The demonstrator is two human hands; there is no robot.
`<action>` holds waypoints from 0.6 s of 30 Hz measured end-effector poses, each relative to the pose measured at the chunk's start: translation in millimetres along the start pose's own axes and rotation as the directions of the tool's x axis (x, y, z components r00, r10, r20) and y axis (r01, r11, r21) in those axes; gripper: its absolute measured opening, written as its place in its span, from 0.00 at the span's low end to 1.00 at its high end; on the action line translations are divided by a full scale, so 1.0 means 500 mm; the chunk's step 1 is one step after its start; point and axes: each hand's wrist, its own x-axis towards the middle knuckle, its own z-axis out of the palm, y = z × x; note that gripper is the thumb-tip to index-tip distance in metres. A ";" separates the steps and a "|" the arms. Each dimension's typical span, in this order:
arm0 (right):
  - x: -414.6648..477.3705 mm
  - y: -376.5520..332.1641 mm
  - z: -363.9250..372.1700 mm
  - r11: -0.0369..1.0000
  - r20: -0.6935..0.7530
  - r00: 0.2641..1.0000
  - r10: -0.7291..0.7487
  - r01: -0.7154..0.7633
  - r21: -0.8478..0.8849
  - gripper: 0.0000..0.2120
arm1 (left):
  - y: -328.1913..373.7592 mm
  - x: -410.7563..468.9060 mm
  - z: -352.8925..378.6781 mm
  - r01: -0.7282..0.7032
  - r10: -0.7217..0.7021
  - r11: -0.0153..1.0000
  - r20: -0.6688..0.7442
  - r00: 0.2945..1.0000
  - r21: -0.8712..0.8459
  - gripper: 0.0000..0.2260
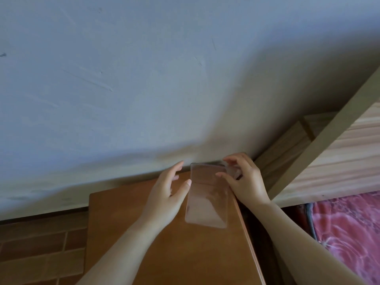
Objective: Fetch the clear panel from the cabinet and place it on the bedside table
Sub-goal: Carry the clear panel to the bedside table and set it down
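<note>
A clear rectangular panel [207,199] with rounded corners lies on the brown wooden bedside table [160,254], along its right edge and close to the wall. My right hand [244,182] pinches the panel's far right corner between thumb and fingers. My left hand [168,194] hovers at the panel's left edge with fingers spread, the thumb tip touching or nearly touching that edge.
A pale blue-grey wall [144,79] rises right behind the table. A light wooden bed frame [329,153] stands to the right, with a pink patterned mattress [349,233] below it. Brown floor tiles [41,254] show at the left.
</note>
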 end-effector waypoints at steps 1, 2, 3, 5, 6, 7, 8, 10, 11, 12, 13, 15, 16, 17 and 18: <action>-0.003 -0.001 -0.004 1.000 -0.004 1.000 0.018 -0.018 0.015 0.16 | 0.003 0.002 0.002 -0.002 0.002 1.000 0.007 1.000 -0.010 0.20; -0.006 -0.003 -0.008 0.999 -0.012 0.999 0.038 -0.037 0.028 0.16 | 0.005 0.003 0.004 -0.004 0.004 1.000 0.016 1.000 -0.017 0.20; -0.012 -0.005 -0.013 0.998 -0.022 0.998 0.057 -0.056 0.039 0.15 | 0.008 0.004 0.006 -0.006 0.006 1.000 0.026 1.000 -0.020 0.21; -0.026 -0.008 -0.023 0.994 -0.041 0.994 0.097 -0.095 0.054 0.15 | 0.012 0.007 0.010 -0.009 0.010 1.000 0.044 0.999 -0.021 0.22; -0.035 -0.007 -0.029 0.992 -0.049 0.992 0.115 -0.112 0.061 0.15 | 0.013 0.009 0.011 -0.011 0.012 1.000 0.051 0.999 -0.018 0.22; -0.044 -0.006 -0.034 0.990 -0.058 0.990 0.127 -0.123 0.064 0.14 | 0.015 0.012 0.012 -0.015 0.015 1.000 0.058 0.998 -0.012 0.22; -0.052 -0.005 -0.038 0.990 -0.069 0.989 0.132 -0.128 0.060 0.13 | 0.016 0.015 0.014 -0.020 0.020 1.000 0.062 0.998 -0.006 0.23; -0.063 -0.003 -0.047 0.990 -0.093 0.986 0.135 -0.132 0.039 0.11 | 0.019 0.022 0.016 -0.026 0.026 1.000 0.067 0.997 0.001 0.23; -0.066 -0.003 -0.050 0.990 -0.106 0.985 0.137 -0.134 0.031 0.09 | 0.021 0.026 0.018 -0.025 0.025 1.000 0.069 0.997 0.000 0.23; -0.067 -0.004 -0.052 0.991 -0.116 0.984 0.136 -0.134 0.023 0.08 | 0.023 0.029 0.019 -0.025 0.025 1.000 0.072 0.997 -0.001 0.23; -0.068 -0.006 -0.054 0.991 -0.123 0.983 0.134 -0.133 0.014 0.07 | 0.026 0.032 0.021 -0.026 0.026 1.000 0.076 0.997 -0.002 0.24; -0.066 -0.007 -0.055 0.991 -0.133 0.982 0.132 -0.133 -0.002 0.05 | 0.031 0.034 0.025 -0.026 0.027 1.000 0.084 0.996 -0.008 0.24; -0.065 -0.006 -0.057 0.992 -0.136 0.983 0.127 -0.129 -0.010 0.05 | 0.032 0.035 0.027 -0.026 0.027 1.000 0.089 0.996 -0.007 0.24; -0.064 -0.005 -0.058 0.992 -0.134 0.984 0.119 -0.123 -0.023 0.04 | 0.033 0.035 0.030 -0.027 0.027 1.000 0.095 0.995 -0.004 0.24; -0.063 -0.005 -0.059 0.992 -0.129 0.985 0.111 -0.116 -0.038 0.04 | 0.034 0.034 0.032 -0.028 0.028 1.000 0.098 0.995 -0.002 0.24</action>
